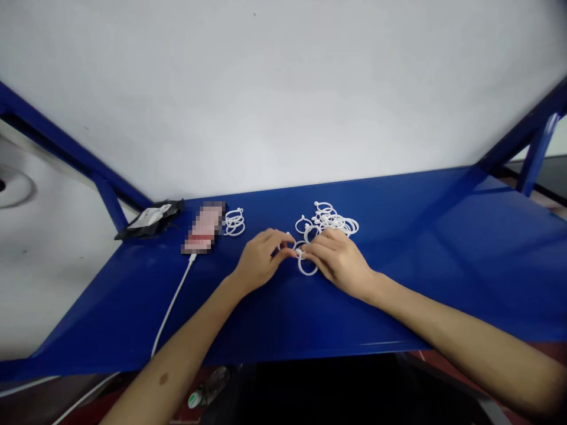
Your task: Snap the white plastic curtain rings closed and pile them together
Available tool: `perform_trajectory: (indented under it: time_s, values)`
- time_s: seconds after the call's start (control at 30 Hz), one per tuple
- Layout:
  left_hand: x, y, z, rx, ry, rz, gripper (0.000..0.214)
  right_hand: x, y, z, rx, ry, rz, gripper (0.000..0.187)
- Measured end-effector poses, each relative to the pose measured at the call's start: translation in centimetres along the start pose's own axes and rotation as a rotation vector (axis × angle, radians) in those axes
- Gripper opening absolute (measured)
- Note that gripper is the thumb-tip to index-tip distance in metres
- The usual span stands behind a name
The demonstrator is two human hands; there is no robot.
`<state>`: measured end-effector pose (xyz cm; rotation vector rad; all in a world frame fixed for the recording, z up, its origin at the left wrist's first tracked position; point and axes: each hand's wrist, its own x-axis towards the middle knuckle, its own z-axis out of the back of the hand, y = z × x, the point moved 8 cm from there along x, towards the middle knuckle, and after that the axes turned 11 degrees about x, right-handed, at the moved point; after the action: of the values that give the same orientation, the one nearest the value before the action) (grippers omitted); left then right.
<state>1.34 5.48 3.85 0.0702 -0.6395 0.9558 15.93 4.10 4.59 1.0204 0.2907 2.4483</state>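
Observation:
My left hand (pixel 262 257) is closed in a pinch on a thin white ring (pixel 280 247), which its fingers partly hide. Close beside it, my right hand (pixel 339 260) grips another white ring (pixel 307 274) with a small knob, its loop hanging toward the front of the blue table. The fingertips of both hands nearly meet; whether the two rings are linked I cannot tell. Just behind my right hand lies a loose pile of similar white knobbed rings (pixel 339 222). To the left of my hands is a smaller group of white rings (pixel 235 224).
A phone (pixel 204 227) with a blurred screen lies on the blue table (pixel 425 236), with a white cable (pixel 172 307) running over the front edge. A black package (pixel 150 219) sits at the back left. Blue frame bars (pixel 534 147) flank the table; a bottle (pixel 208 386) is below.

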Motion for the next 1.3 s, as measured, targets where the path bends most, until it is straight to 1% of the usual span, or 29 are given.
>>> perform_trajectory:
  time_s: [0.07,0.17,0.2,0.27,0.33,0.4,0.57,0.63,0.7,0.77,0.87,0.93,1.03,1.13,1.23,1.3]
  values:
    - [0.2,3.0,0.5,0.202,-0.048,0.086,0.026,0.2,-1.2,0.8,0.009,-0.053,-0.081,0.026]
    - [-0.5,8.1,1.8,0.506,-0.133,0.283,0.029,0.1,-2.9,1.6,-0.008,-0.102,-0.156,0.027]
    - [-0.9,9.4,2.0,0.578,-0.137,0.326,0.032,0.0,-3.4,1.6,-0.014,-0.111,-0.177,0.028]
    - [-1.6,11.3,2.0,0.644,-0.124,0.358,0.031,-0.2,-4.2,1.6,-0.020,-0.125,-0.211,0.029]
    - [-2.2,12.2,1.9,0.654,-0.130,0.361,0.023,-0.3,-4.6,1.5,-0.028,-0.136,-0.236,0.030]
    - [-2.5,12.4,1.9,0.649,-0.146,0.362,0.019,-0.4,-4.9,1.4,-0.050,-0.147,-0.252,0.030]
    - [-2.3,11.8,2.4,0.597,-0.167,0.381,0.023,-0.4,-5.3,1.2,-0.122,-0.155,-0.270,0.032]
    - [-2.0,11.1,3.0,0.569,-0.187,0.389,0.023,-0.3,-5.2,1.2,-0.121,-0.162,-0.271,0.033]
    - [-1.6,9.6,3.4,0.555,-0.214,0.347,0.021,-0.2,-4.7,1.4,-0.099,-0.168,-0.259,0.033]
    - [-1.0,7.0,3.6,0.547,-0.244,0.237,0.018,0.0,-4.0,1.5,-0.060,-0.171,-0.239,0.032]
    - [-0.6,1.9,3.4,0.460,-0.293,0.010,0.012,0.1,-2.9,1.6,0.025,-0.162,-0.212,0.028]
    - [-0.6,-1.2,3.2,0.412,-0.296,-0.112,0.012,0.2,-2.2,1.4,0.090,-0.141,-0.190,0.025]
    - [-1.0,-4.3,3.0,0.406,-0.307,-0.228,0.013,0.2,-1.3,0.9,0.171,-0.099,-0.163,0.022]
    - [-1.4,-6.0,2.7,0.434,-0.308,-0.333,0.014,0.1,-0.8,0.3,0.251,-0.072,-0.180,0.017]
    - [-1.7,-6.7,2.6,0.426,-0.310,-0.404,0.012,0.0,-1.1,0.2,0.353,-0.097,-0.248,0.010]
    - [-1.8,-6.9,2.6,0.378,-0.312,-0.425,0.013,0.0,-1.6,0.4,0.402,-0.132,-0.298,0.010]
